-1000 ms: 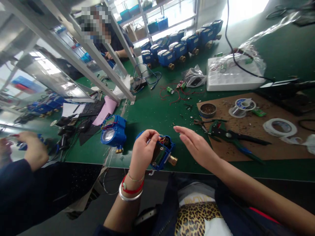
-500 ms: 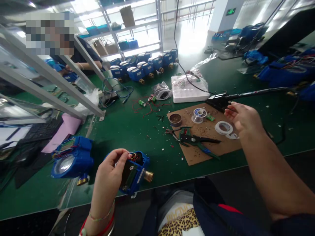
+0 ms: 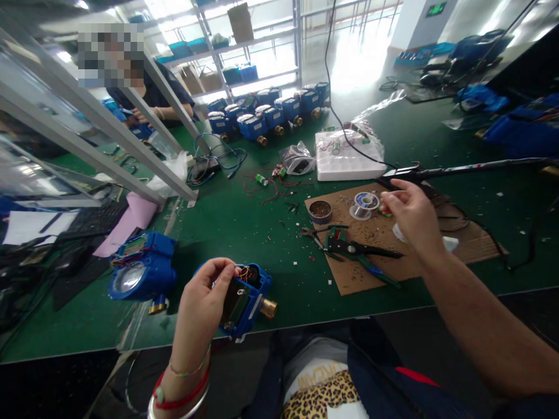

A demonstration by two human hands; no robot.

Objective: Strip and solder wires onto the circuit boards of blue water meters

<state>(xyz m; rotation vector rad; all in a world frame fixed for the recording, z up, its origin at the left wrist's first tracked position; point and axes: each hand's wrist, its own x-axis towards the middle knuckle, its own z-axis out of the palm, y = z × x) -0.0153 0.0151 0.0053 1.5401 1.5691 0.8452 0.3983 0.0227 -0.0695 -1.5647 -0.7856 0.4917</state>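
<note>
Blue meter [image 3: 248, 302], left hand [image 3: 203, 305] pinching wires [image 3: 245, 273]; label [image 3: 255, 307] illegible.

Tall metal shelving [image 3: 298, 52] at the back, with super bright light coming through it. Could be windows behind, but it's too blown out to say. Right of the shelving, the shiny floor [image 3: 360, 67] has a huge glare patch, and past that there's a pale pillar [image 3: 408, 38] with a green sign [image 3: 436, 9]. Green desk [image 3: 227, 218] in front of the shelving, gray metal posts [image 3: 140, 142] front-left of it.

Far side bright — floor [image 3: 354, 67] blown white | foreground dimmer | edges — stretched, soft
</note>
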